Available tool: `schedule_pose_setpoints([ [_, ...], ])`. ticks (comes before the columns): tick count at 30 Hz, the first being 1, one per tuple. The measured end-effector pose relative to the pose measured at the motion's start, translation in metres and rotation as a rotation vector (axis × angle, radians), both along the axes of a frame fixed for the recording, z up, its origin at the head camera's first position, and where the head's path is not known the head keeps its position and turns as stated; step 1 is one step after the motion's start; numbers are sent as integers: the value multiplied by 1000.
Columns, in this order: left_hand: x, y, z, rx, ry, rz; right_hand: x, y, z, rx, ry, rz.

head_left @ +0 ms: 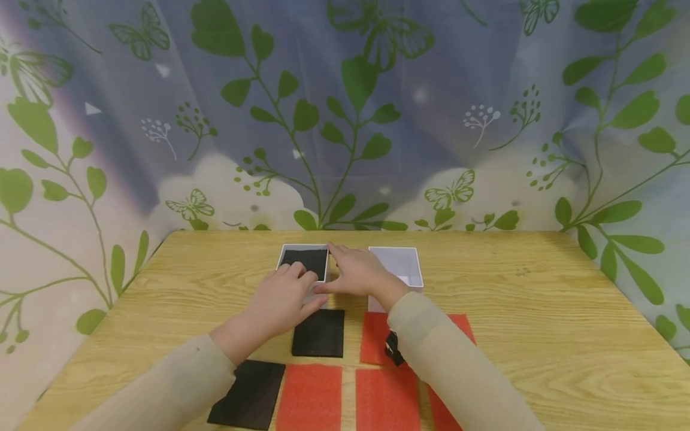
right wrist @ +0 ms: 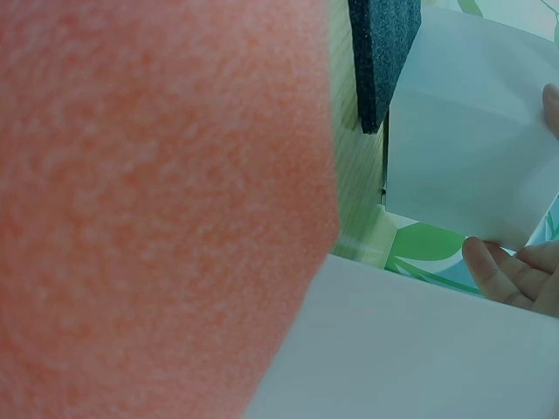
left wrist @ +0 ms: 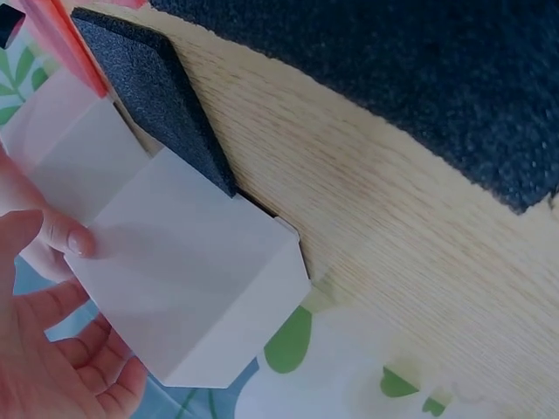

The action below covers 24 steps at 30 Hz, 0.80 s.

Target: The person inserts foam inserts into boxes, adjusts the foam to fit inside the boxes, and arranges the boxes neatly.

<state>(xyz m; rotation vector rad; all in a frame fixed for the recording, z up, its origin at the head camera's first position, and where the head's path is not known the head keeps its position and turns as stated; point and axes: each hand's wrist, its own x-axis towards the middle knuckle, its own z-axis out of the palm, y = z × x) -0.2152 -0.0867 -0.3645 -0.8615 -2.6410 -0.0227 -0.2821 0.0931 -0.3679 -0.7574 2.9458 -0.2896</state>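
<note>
A white open-topped box [head_left: 303,246] at the back left of the middle holds a black foam sheet [head_left: 309,261]. My left hand [head_left: 284,299] reaches over the box's near rim, fingers loosely bent at the sheet, thumb held out in front. In the left wrist view these fingers [left wrist: 86,349] curve beside the box's top edge. My right hand [head_left: 358,272] grips the box's right side, its thumb at the near corner and fingers at the far one. Just in front lies another black foam sheet [head_left: 319,335].
A second white box [head_left: 396,263] stands to the right, behind my right wrist. Nearer me are a black sheet [head_left: 249,395] and several red sheets, one at front centre [head_left: 309,395], another partly under the right sleeve [head_left: 458,359]. A patterned curtain [head_left: 345,149] hangs behind the wooden table.
</note>
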Motion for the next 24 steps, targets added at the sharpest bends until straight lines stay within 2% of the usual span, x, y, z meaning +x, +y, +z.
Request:
schedule_pose_setpoints([
  [8, -4, -2, 2, 1, 0, -7, -1, 0, -1, 8, 12, 6],
  [13, -6, -10, 3, -9, 101, 18, -2, -1, -1, 13, 31, 18],
  [16, -7, -13, 2, -17, 134, 21, -2, 0, 0, 14, 31, 17],
  [24, -9, -14, 1, -43, 66, 48, 0, 0, 0, 4, 22, 22],
])
